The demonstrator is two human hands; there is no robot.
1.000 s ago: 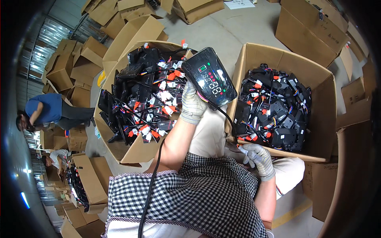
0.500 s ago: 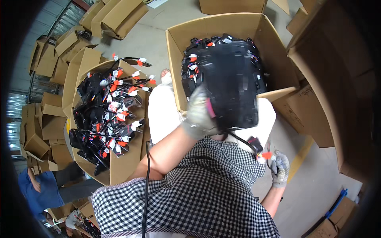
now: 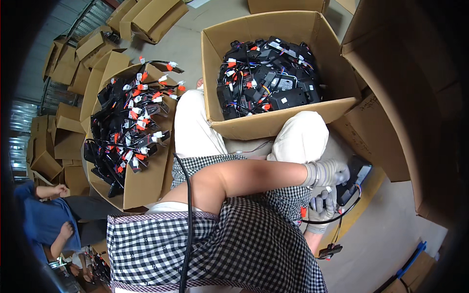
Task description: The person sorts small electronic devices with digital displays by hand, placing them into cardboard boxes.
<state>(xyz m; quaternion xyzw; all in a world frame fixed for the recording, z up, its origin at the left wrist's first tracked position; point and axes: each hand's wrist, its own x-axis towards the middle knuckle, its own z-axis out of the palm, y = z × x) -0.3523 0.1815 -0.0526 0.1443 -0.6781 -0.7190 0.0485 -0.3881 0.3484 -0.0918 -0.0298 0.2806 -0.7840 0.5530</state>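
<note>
My left arm reaches across my lap to the right. My gloved left hand (image 3: 328, 174) is closed on the edge of a flat black electronic device (image 3: 360, 175), which has coloured wires at its lower end. Just below it my gloved right hand (image 3: 322, 207) has its fingers curled around the device's cable and white connector (image 3: 328, 189); the fingers partly hide the grip. A black cable (image 3: 348, 211) loops beside this hand, and a small black module (image 3: 330, 251) dangles on thin wires below. Red tags show by the right hand.
Before my knees stands a cardboard box (image 3: 273, 128) of black devices with wires. At left, another carton (image 3: 139, 188) holds devices with red and white connectors. A tall carton (image 3: 410, 97) rises at right. A person in blue (image 3: 51, 215) is at far left. A black cord (image 3: 189, 219) crosses my apron.
My left hand has carried the black device from above the middle box to the right, beside my right hand. My right hand has moved left and now grips near the connector.
</note>
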